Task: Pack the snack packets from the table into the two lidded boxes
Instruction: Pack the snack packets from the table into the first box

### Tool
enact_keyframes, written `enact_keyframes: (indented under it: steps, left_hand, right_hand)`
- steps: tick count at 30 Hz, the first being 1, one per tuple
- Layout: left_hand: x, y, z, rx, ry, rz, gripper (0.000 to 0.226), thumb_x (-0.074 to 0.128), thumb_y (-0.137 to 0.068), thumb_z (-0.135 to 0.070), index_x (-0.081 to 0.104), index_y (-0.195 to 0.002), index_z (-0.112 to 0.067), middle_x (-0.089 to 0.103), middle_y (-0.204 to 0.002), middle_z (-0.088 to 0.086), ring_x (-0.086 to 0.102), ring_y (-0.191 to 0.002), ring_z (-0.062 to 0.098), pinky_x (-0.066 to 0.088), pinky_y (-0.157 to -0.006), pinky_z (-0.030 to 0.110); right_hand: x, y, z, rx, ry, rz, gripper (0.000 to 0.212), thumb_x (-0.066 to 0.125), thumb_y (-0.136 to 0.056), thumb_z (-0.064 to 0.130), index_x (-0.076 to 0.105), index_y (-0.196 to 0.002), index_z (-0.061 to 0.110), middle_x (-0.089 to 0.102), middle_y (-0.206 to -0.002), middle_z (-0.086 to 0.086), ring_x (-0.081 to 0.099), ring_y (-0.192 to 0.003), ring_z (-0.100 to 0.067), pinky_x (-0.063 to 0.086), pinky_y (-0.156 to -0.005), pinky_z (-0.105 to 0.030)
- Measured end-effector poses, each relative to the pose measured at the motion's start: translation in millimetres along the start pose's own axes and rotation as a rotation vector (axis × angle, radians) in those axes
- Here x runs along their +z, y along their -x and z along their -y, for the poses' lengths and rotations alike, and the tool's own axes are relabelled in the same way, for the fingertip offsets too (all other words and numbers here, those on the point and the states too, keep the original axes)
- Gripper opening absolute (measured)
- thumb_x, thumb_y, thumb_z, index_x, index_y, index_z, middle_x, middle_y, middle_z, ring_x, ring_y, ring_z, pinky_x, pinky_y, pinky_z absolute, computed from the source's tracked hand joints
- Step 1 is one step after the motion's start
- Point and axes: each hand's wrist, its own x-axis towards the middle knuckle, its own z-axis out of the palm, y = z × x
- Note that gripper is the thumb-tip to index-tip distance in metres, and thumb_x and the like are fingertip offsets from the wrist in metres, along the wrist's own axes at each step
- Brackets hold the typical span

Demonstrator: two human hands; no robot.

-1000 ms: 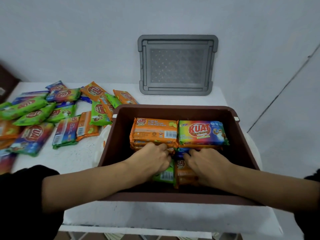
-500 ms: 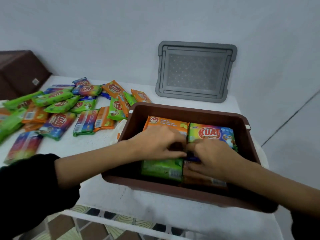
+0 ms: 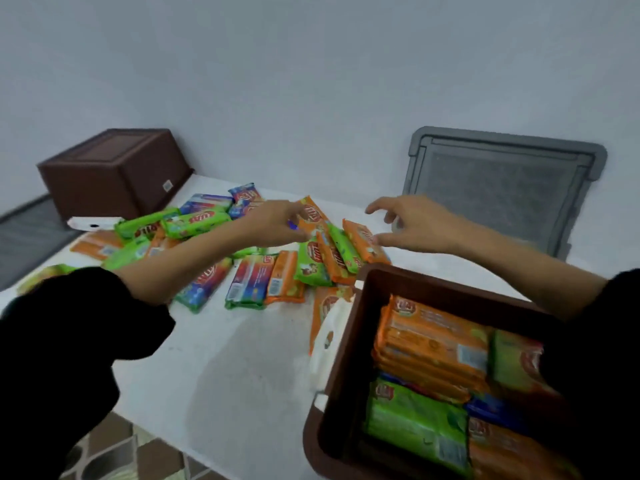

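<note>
At far left a brown box [image 3: 114,171] stands at the white table's [image 3: 225,358] end, loose packets [image 3: 249,285] strewn beside it. Over them the left hand [image 3: 273,223] curls, grip unclear; the right hand [image 3: 412,223] hovers spread. A grey lid [image 3: 502,188] leans on the wall [image 3: 311,81], beyond the part-filled open box [image 3: 349,358].

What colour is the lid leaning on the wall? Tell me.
The lid is grey; head view.

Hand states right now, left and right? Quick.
Left hand: fingers curved at an orange packet; too blurred to tell whether it grips.
Right hand: open, fingers spread, holding nothing.
</note>
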Motion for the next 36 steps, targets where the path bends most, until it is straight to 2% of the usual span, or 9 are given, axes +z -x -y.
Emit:
enact_keyframes:
  steps: [6, 10, 17, 21, 24, 29, 31, 34, 36]
  left_hand:
    - [64, -49, 31, -0.158, 0.048, 0.223, 0.084, 0.062, -0.079, -0.054, 0.027, -0.143, -0.013, 0.034, -0.144, 0.016, 0.031, -0.133, 0.031, 0.03, -0.11, 0.045]
    - [76, -56, 33, -0.128, 0.178, 0.321, 0.103, 0.066, -0.076, -0.052, 0.001, -0.15, -0.019, 0.009, -0.155, 0.016, 0.01, -0.143, 0.033, 0.017, -0.117, 0.045]
    - [57, -44, 28, -0.146, 0.34, 0.204, 0.074, 0.084, -0.064, -0.026, 0.048, -0.127, -0.01, 0.054, -0.125, 0.005, 0.052, -0.116, 0.022, 0.044, -0.101, 0.036]
    - [40, -26, 38, -0.325, 0.346, 0.196, 0.064, 0.083, -0.065, -0.025, 0.045, -0.115, -0.012, 0.051, -0.116, 0.005, 0.051, -0.103, 0.02, 0.048, -0.088, 0.033]
    - [27, -12, 50, -0.363, 0.215, 0.277, 0.079, 0.08, -0.067, -0.035, 0.037, -0.129, -0.013, 0.051, -0.128, 0.01, 0.052, -0.106, 0.023, 0.047, -0.09, 0.034]
    - [26, -11, 44, -0.09, -0.181, 0.436, 0.102, 0.074, -0.071, -0.043, 0.011, -0.148, -0.019, 0.014, -0.154, 0.005, 0.017, -0.141, 0.026, 0.025, -0.115, 0.043]
    - [30, -13, 38, 0.074, -0.191, 0.462, 0.1, 0.078, -0.068, -0.038, 0.017, -0.146, -0.025, 0.016, -0.15, 0.002, 0.018, -0.139, 0.022, 0.028, -0.114, 0.041]
    - [38, -14, 29, 0.187, -0.29, 0.484, 0.095, 0.08, -0.067, -0.035, 0.026, -0.144, -0.026, 0.024, -0.147, 0.001, 0.027, -0.134, 0.02, 0.034, -0.109, 0.034]
    - [40, -15, 29, 0.224, -0.305, 0.477, 0.09, 0.081, -0.066, -0.034, 0.032, -0.141, -0.024, 0.029, -0.144, 0.001, 0.034, -0.13, 0.02, 0.039, -0.105, 0.034]
  right_hand:
    - [51, -70, -29, 0.163, -0.107, 0.288, 0.066, 0.054, -0.091, 0.038, 0.024, -0.146, 0.02, 0.041, -0.142, -0.017, 0.037, -0.132, -0.03, 0.033, -0.101, -0.031]
    - [80, -86, -39, 0.222, -0.233, 0.38, 0.071, 0.046, -0.092, 0.048, 0.007, -0.149, 0.031, 0.039, -0.142, -0.018, 0.041, -0.127, -0.036, 0.035, -0.108, -0.039]
    - [94, -89, -46, 0.29, -0.474, 0.277, 0.068, 0.061, -0.088, 0.025, 0.025, -0.145, 0.031, 0.048, -0.135, -0.015, 0.052, -0.118, -0.033, 0.044, -0.102, -0.04]
    - [92, -92, -49, 0.327, -0.606, 0.303, 0.071, 0.066, -0.082, 0.01, 0.033, -0.141, 0.032, 0.045, -0.138, -0.011, 0.053, -0.117, -0.03, 0.05, -0.095, -0.041]
    - [92, -92, -50, 0.316, -0.624, 0.305, 0.07, 0.066, -0.083, 0.008, 0.033, -0.14, 0.032, 0.046, -0.136, -0.011, 0.054, -0.114, -0.03, 0.052, -0.089, -0.037]
    - [92, -94, -53, 0.311, -0.659, 0.318, 0.074, 0.067, -0.081, 0.006, 0.033, -0.141, 0.032, 0.045, -0.137, -0.012, 0.053, -0.115, -0.03, 0.05, -0.092, -0.039]
    - [93, -94, -53, 0.317, -0.666, 0.326, 0.076, 0.068, -0.08, 0.007, 0.032, -0.142, 0.033, 0.045, -0.137, -0.011, 0.054, -0.115, -0.029, 0.051, -0.09, -0.04]
    - [93, -94, -53, 0.333, -0.685, 0.345, 0.076, 0.069, -0.08, 0.009, 0.03, -0.142, 0.035, 0.046, -0.137, -0.01, 0.055, -0.103, -0.023, 0.047, -0.063, -0.026]
    - [93, -95, -55, 0.361, -0.709, 0.361, 0.077, 0.07, -0.079, 0.01, 0.031, -0.141, 0.037, 0.047, -0.134, -0.009, 0.056, -0.1, -0.024, 0.045, -0.058, -0.025]
